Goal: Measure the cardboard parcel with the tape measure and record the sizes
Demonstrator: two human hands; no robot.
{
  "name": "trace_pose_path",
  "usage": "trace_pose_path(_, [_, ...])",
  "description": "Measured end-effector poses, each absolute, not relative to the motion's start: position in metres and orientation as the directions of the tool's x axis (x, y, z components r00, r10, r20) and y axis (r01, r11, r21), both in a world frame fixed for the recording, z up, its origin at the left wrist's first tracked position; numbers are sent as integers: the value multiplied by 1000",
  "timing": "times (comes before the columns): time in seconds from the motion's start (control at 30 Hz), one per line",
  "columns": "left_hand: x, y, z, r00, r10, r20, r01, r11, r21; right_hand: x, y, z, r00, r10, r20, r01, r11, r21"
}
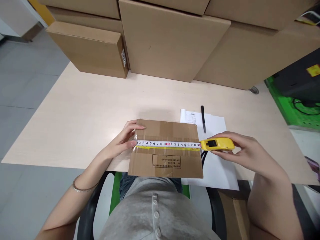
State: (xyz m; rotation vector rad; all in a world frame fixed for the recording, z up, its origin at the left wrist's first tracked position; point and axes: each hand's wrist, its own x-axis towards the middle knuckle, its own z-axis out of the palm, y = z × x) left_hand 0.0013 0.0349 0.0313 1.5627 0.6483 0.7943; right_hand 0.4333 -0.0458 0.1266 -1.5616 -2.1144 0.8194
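A small brown cardboard box (165, 130) lies at the table's near edge, printed with a black-framed label and sealed with clear and yellow tape. Across its top runs the white blade of a tape measure (217, 144), pulled out of a yellow case. My right hand (246, 151) is closed around that case, just off the box's right edge. At the left edge, my left hand (126, 138) pinches the end of the blade with its thumb, its fingers resting on the box's corner. A dark cord loop hangs below the case.
White paper sheets (217, 170) lie partly under the box, with a black pen (203, 119) on them. Large cardboard boxes (172, 43) line the back of the table (75, 110), a flatter carton (90, 50) at left. A green crate (290, 106) stands at right.
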Motion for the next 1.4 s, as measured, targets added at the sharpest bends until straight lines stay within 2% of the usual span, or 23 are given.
trace_pose_path(0.23, [-3, 35, 27, 598, 793, 113, 6, -145, 989, 427, -46, 123, -297, 955, -8, 716, 217, -663])
trace_pose_path(0.47, [-1, 34, 32, 591, 799, 110, 8, -143, 990, 416, -47, 146, -338, 940, 42, 734, 291, -614])
trace_pose_path(0.63, [-2, 37, 30, 612, 777, 146, 29, -207, 978, 367, -25, 153, -462, 883, -86, 729, 322, -604])
trace_pose_path(0.7, [-3, 40, 26, 628, 760, 168, 21, -233, 972, 339, -14, 151, -494, 863, -110, 747, 356, -561])
trace_pose_path(0.83, [-5, 43, 22, 645, 732, 220, -21, -271, 962, 293, 1, 145, -620, 784, -18, 692, 536, -484])
trace_pose_path(0.97, [-4, 40, 27, 662, 734, 150, 58, -250, 966, 276, 4, 143, -674, 735, 74, 597, 602, -530])
trace_pose_path(1.03, [-5, 37, 30, 662, 735, 146, 38, -227, 973, 284, 0, 144, -580, 805, 124, 617, 533, -579])
trace_pose_path(1.13, [-7, 32, 31, 652, 752, 96, 14, -138, 990, 314, -8, 145, -209, 971, 117, 723, 234, -650])
trace_pose_path(1.2, [-8, 27, 32, 590, 807, -19, 61, -21, 998, 339, -12, 141, 56, 995, 81, 721, 16, -692])
trace_pose_path(1.27, [-8, 24, 35, 497, 855, -145, 125, 95, 988, 362, -15, 133, 240, 970, 27, 666, -145, -732])
trace_pose_path(1.33, [-5, 21, 41, 462, 860, -218, 177, 151, 973, 378, -17, 123, 311, 947, -82, 569, -254, -782])
trace_pose_path(1.4, [-2, 20, 49, 496, 841, -216, 191, 137, 972, 384, -21, 115, 275, 938, -212, 441, -319, -839])
